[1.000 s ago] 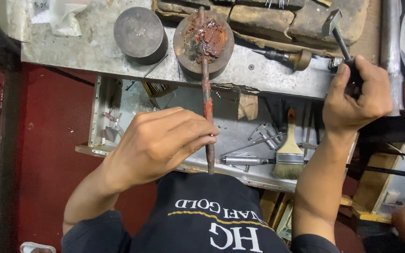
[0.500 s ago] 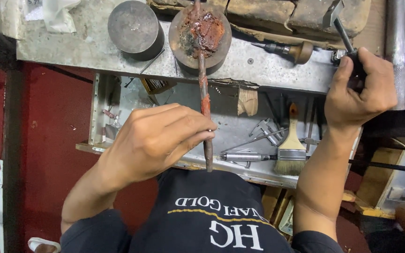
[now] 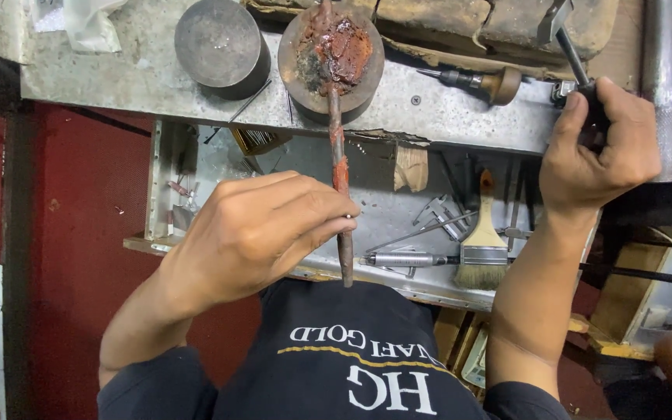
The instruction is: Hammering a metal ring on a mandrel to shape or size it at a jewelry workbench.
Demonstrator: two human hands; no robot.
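Note:
My left hand (image 3: 262, 229) grips a long reddish-brown stick (image 3: 337, 148) near its lower end. The stick's far tip rests on a round metal block (image 3: 331, 58) coated with red and dark pitch. My right hand (image 3: 596, 152) is closed around the dark handle of a small hammer (image 3: 561, 35), whose metal head points up over the bench's far side, to the right of the block.
A second round grey metal block (image 3: 219, 43) stands left of the pitch block on the metal benchtop (image 3: 445, 101). An open drawer (image 3: 398, 210) below holds a paintbrush (image 3: 482, 241), metal tools and small parts. A wooden-handled tool (image 3: 484, 82) lies on the bench. Red floor at left.
My view has shifted slightly, so the blocks sit higher in frame. My right hand with the hammer has edged up; my left hand keeps holding the stick on the pitch block.

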